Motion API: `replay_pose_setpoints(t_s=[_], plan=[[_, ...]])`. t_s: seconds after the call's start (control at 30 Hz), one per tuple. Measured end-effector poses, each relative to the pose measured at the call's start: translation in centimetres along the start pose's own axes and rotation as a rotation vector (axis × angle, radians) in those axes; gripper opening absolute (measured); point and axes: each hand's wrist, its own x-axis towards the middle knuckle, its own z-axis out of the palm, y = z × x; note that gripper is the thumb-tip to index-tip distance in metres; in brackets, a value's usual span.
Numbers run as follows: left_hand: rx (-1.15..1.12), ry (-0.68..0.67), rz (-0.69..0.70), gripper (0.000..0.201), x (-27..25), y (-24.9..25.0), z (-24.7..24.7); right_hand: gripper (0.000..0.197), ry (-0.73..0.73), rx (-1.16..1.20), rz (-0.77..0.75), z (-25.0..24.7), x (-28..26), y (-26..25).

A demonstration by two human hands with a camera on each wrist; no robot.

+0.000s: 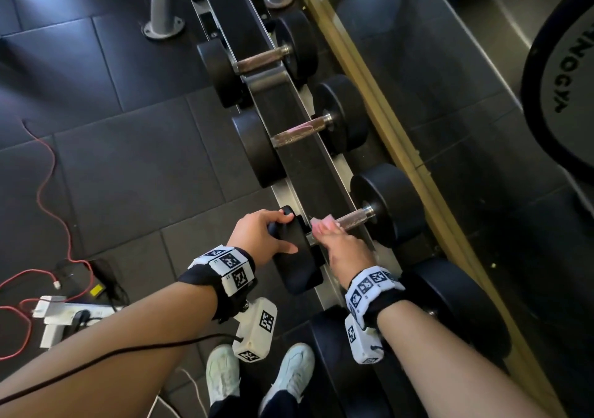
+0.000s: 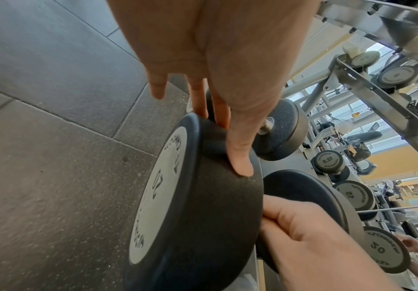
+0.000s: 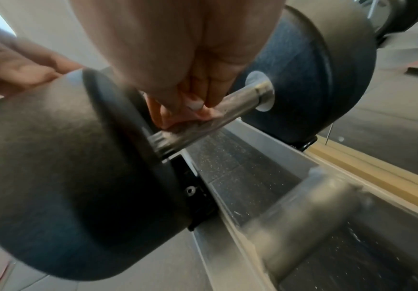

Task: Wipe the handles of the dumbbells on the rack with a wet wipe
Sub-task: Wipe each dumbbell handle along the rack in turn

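The right hand [image 1: 345,250] curls its fingers [image 3: 213,94] round the wet wipe [image 1: 324,221] on the dumbbell's handle [image 1: 353,218], which runs crosswise over the rack [image 1: 289,192], while the left hand [image 1: 260,237] grips the near weight [image 1: 295,257].

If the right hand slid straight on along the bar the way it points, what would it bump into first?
Probably the far weight head of the same dumbbell: the right hand pinches the wet wipe on the handle, which ends there.

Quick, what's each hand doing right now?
Left hand: grips the near weight head of the dumbbell, fingers curled over it.
Right hand: presses the wet wipe onto the dumbbell's handle.
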Motion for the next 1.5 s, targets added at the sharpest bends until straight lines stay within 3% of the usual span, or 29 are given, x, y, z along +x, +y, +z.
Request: replay_pose_setpoints(t_s=[0.17, 0.3, 0.37, 0.47, 0.6, 0.67, 0.77, 0.9, 1.03, 1.17, 1.27, 1.37, 1.5], plan=[[-0.015, -0.005, 0.007, 0.067, -0.2, 0.0, -0.2, 0.079, -0.064, -0.091, -0.061, -2.0, 0.5, 1.3], [-0.033, -0.007, 0.000, 0.066, -0.2, 0.2, -0.1, 0.074, 0.005, -0.052, 0.176, -3.6, 0.6, 3.5], [-0.065, 0.002, -0.006, 0.065, -0.3, 0.1, -0.1, 0.065, 0.000, -0.061, 0.218, -3.3, 0.5, 2.9], [-0.080, 0.002, 0.009, 0.064, -0.5, -0.2, 0.1, 0.059, -0.066, -0.051, 0.082, -2.0, 0.3, 0.6], [-0.078, 0.006, 0.027, 0.066, -0.7, -0.3, 0.2, 0.070, -0.189, -0.004, -0.084, -1.7, 0.2, -0.1], [-0.089, 0.005, 0.026, 0.066, -0.8, -0.3, 0.2, 0.082, -0.229, -0.018, -0.083, -2.1, 0.5, 1.0], [-0.101, 0.003, 0.017, 0.066, -0.7, -0.3, 0.2, 0.091, -0.178, -0.022, 0.026, -2.6, 1.2, 2.8], [-0.111, 0.002, 0.009, 0.067, -0.7, -0.3, 0.2, 0.067, -0.063, -0.039, 0.004, -1.1, 0.7, 1.5], [-0.112, 0.003, 0.003, 0.067, -0.8, -0.3, 0.3, 0.039, -0.008, 0.249, 0.016, -1.2, 1.6, 1.6], [-0.132, -0.010, 0.004, 0.067, -0.8, -0.3, 0.3, 0.040, 0.215, 0.147, -0.053, -3.6, 2.5, 3.2], [-0.127, -0.012, 0.002, 0.066, -0.7, -0.4, 0.3, 0.049, 0.114, 0.019, -0.089, -4.3, 3.4, 3.9], [-0.126, 0.000, 0.001, 0.066, -0.6, -0.5, 0.4, 0.039, -0.055, -0.184, -0.029, -3.7, 4.2, 4.1], [-0.132, 0.011, 0.010, 0.067, -0.4, -0.8, 0.6, 0.042, 0.054, -0.030, 0.050, -2.3, 4.2, 3.9]])
